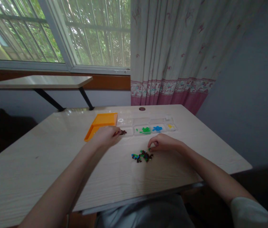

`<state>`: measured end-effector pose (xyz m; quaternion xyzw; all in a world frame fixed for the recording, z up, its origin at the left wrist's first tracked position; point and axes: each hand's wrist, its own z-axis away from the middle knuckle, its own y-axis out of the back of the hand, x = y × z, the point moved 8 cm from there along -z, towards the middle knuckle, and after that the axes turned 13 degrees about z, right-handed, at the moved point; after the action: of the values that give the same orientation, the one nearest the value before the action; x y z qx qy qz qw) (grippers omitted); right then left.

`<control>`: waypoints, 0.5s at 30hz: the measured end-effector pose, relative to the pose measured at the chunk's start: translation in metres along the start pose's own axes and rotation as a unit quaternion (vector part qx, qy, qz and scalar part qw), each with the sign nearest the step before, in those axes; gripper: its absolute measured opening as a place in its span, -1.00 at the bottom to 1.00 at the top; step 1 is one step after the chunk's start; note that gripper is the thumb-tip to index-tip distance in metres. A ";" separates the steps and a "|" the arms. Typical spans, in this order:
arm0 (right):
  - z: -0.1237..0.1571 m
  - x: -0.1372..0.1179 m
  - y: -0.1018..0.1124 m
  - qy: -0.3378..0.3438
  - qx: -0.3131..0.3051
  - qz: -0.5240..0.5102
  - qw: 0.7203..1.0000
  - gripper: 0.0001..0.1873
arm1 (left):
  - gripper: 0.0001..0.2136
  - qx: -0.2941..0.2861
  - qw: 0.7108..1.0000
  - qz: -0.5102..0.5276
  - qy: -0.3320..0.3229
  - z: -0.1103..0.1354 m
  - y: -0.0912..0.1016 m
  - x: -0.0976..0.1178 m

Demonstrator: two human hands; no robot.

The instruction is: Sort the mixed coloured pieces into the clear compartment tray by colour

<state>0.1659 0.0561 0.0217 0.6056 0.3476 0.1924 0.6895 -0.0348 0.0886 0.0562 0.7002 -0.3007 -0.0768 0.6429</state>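
Left grip [107, 134] at brown pieces [124, 132] in clear box [129, 130]; orange case [104, 119] beside.

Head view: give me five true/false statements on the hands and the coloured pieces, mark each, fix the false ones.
1. The left hand is at the dark brown pieces in the clear containers. True.
2. The right hand is holding up the orange tray. False: it is at the edge of the mixed pile on the table.
3. The mixed pile is all one colour. False: dark brown, green and blue show in it.
4. In the clear containers, the green pieces lie between the dark brown and the blue pieces. True.
5. The yellow pieces are at the right end of that row, as seen in the picture. True.
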 end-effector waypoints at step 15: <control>-0.004 -0.011 0.010 0.014 0.174 -0.041 0.984 -0.75 | -0.77 0.046 0.974 0.182 -0.127 0.006 -0.032 0.087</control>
<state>0.1571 0.0534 0.0337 0.6985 0.4097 0.1088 0.5765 0.0431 0.0381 0.0495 0.6471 -0.5059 -0.0327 0.5694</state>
